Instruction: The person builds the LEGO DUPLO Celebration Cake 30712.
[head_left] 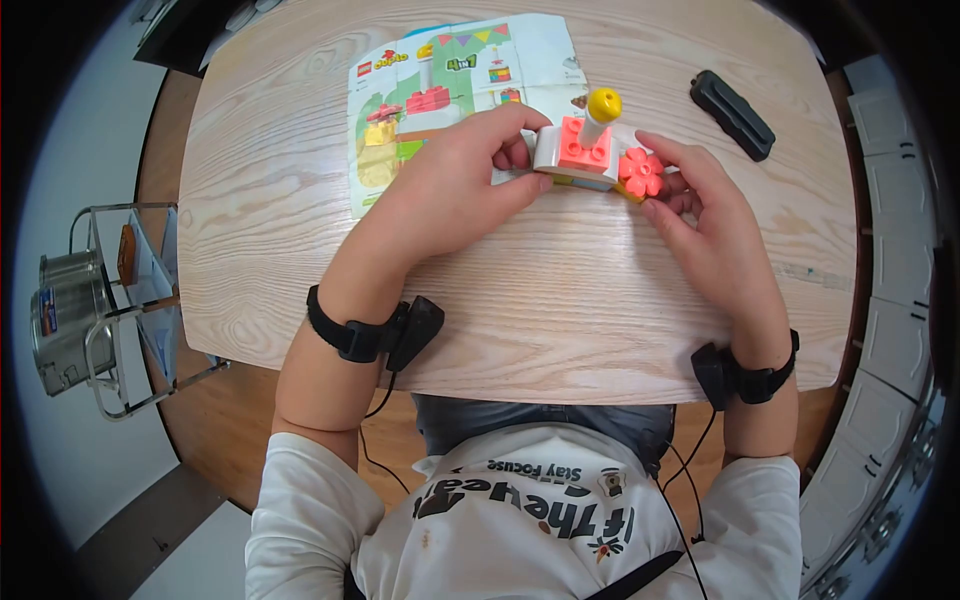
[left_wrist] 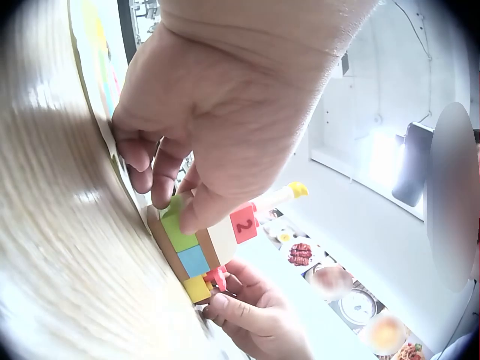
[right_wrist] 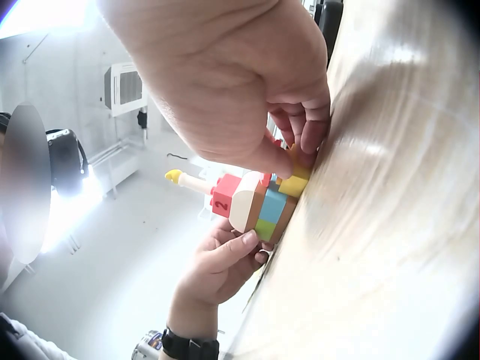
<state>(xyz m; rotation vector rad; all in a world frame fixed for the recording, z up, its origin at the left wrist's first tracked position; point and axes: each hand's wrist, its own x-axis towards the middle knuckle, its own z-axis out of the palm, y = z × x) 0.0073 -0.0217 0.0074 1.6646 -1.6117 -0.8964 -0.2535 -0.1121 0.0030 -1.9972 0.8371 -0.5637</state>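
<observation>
A toy cake of building bricks stands on the table, topped by a coral brick (head_left: 570, 157) that bears a 2 in the wrist views. From that brick rises a white candle (head_left: 592, 134) with a yellow tip. White curved pieces (right_wrist: 244, 204) lie under it, over a blue brick (left_wrist: 193, 261), a green brick (left_wrist: 174, 238) and a brown base. My left hand (head_left: 455, 180) grips the cake's left end, thumb on the green brick and fingers behind. At the other end, my right hand (head_left: 715, 215) pinches a yellow brick (right_wrist: 294, 185) beside a coral flower (head_left: 642, 173).
A creased instruction sheet (head_left: 400, 110) lies behind and left of the cake, partly under my left hand. A black oblong case (head_left: 733, 114) rests at the back right of the wooden table (head_left: 540, 320). A rack with a metal pot (head_left: 70, 315) stands left of the table.
</observation>
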